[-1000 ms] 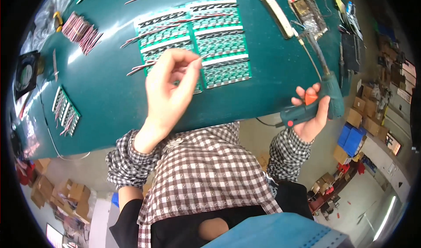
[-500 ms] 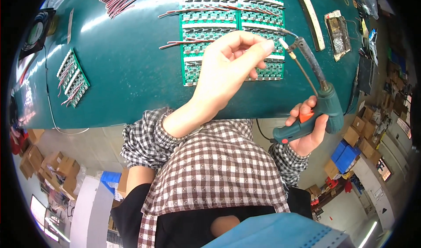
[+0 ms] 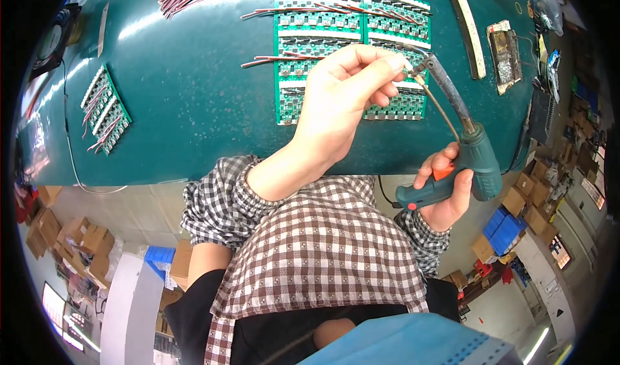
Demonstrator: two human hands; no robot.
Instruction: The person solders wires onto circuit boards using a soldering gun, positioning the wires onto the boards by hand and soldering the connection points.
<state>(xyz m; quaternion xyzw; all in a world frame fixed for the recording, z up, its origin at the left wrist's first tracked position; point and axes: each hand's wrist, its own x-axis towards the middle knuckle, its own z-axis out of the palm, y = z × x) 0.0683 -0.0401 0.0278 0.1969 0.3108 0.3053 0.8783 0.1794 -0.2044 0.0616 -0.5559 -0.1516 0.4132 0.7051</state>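
Left hand [image 3: 345,100]: fingers pinched together on something too small to tell, over the green circuit board panel [image 3: 349,49].
Right hand [image 3: 445,191]: clamped around the teal soldering gun [image 3: 462,155], its tip just beside the left fingertips.
Panel: lay flat on the teal desk [image 3: 194,107], red wires [image 3: 284,58] attached.
Further left: smaller boards [image 3: 105,110].

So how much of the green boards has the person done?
Top rows of the boards already carry red wires. The left hand holds something small to the soldering gun tip, gripped by the right hand. The bottom rows show no wires.
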